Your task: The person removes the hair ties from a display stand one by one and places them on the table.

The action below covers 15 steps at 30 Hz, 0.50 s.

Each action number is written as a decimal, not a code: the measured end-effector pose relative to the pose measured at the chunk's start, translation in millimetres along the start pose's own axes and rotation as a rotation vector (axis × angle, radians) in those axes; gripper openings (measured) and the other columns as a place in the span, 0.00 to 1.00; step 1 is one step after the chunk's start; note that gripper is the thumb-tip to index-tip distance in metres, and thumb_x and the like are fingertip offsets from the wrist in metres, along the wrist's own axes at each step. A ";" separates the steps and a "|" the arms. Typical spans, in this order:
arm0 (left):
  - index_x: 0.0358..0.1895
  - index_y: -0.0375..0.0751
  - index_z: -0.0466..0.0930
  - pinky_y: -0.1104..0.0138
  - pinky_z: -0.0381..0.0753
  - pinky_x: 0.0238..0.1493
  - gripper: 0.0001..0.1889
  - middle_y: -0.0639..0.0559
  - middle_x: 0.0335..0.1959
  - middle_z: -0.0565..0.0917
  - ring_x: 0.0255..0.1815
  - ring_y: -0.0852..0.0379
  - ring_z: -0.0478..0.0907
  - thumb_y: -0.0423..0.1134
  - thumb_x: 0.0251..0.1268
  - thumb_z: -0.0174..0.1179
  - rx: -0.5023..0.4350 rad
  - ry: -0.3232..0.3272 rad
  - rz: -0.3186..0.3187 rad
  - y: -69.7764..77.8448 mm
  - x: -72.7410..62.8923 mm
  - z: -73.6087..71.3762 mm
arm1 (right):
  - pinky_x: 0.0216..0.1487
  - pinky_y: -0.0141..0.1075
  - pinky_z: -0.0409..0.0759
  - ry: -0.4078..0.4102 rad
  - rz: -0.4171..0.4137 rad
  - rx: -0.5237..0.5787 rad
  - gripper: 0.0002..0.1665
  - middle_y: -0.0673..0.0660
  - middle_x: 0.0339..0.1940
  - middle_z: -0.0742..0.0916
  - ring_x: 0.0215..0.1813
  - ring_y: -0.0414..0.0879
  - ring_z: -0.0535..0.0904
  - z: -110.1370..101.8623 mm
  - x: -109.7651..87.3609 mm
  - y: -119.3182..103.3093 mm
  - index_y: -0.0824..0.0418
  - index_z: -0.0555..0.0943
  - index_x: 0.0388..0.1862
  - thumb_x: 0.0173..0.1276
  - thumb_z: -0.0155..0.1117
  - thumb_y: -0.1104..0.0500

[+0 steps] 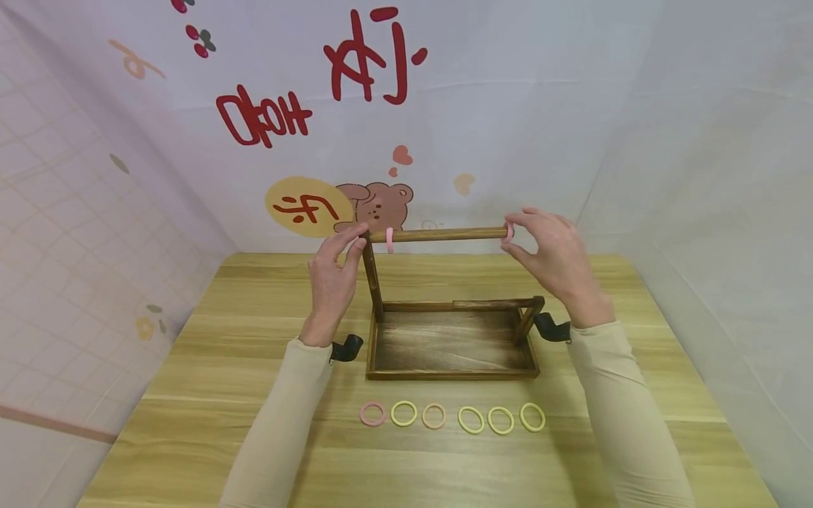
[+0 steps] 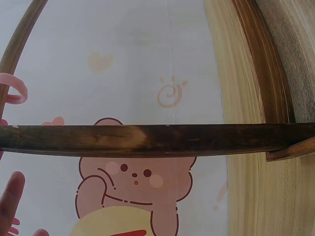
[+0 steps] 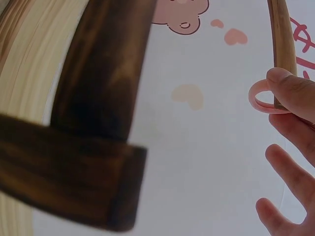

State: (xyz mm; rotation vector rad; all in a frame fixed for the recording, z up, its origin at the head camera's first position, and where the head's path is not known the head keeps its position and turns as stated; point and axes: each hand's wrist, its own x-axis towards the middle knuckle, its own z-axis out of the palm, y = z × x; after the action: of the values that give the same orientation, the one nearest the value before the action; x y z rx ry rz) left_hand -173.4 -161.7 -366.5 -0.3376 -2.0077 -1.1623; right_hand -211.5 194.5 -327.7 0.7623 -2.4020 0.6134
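Note:
A wooden stand has a tray base, a tall left post (image 1: 374, 282) and a horizontal rod (image 1: 444, 234) reaching right from the post's top. With finger and thumb, my right hand (image 1: 555, 254) pinches a pink ring (image 3: 254, 96), which encircles the rod's free end. Another pink ring (image 1: 390, 241) hangs around the rod near the post. At the top corner of the post, my left hand (image 1: 333, 271) holds the stand between thumb and index finger. The left wrist view shows only some of its fingers (image 2: 11, 199), beside the dark post.
In front of the tray (image 1: 451, 375), several rings lie in a row: a pink ring (image 1: 372, 425), an orange ring (image 1: 435, 427) and yellow ones. A short post (image 1: 526, 324) rises at the tray's right end. Behind the table (image 1: 273, 423) hangs a printed white cloth (image 1: 508, 106).

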 end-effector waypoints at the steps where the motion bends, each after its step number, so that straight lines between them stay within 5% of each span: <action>1: 0.58 0.39 0.87 0.48 0.81 0.52 0.14 0.46 0.55 0.88 0.53 0.43 0.84 0.34 0.72 0.65 0.000 -0.002 -0.001 -0.1 0.1 -0.1 | 0.69 0.64 0.69 0.001 0.001 0.001 0.24 0.61 0.59 0.88 0.69 0.62 0.77 -0.2 -0.4 0.6 0.62 0.84 0.56 0.61 0.81 0.63; 15: 0.57 0.38 0.88 0.48 0.80 0.60 0.14 0.45 0.55 0.88 0.54 0.43 0.84 0.34 0.73 0.64 0.004 0.002 0.003 -1.7 0.4 0.8 | 0.68 0.64 0.70 0.046 0.005 0.021 0.22 0.63 0.57 0.88 0.68 0.64 0.78 -7.8 -9.0 9.1 0.63 0.85 0.53 0.60 0.80 0.67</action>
State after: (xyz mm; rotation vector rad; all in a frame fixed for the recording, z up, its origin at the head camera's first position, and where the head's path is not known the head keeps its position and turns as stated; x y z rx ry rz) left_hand -175.0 -161.9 -367.5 -0.3378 -2.0067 -1.1566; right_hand -208.2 209.0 -329.6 0.7430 -2.3597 0.6523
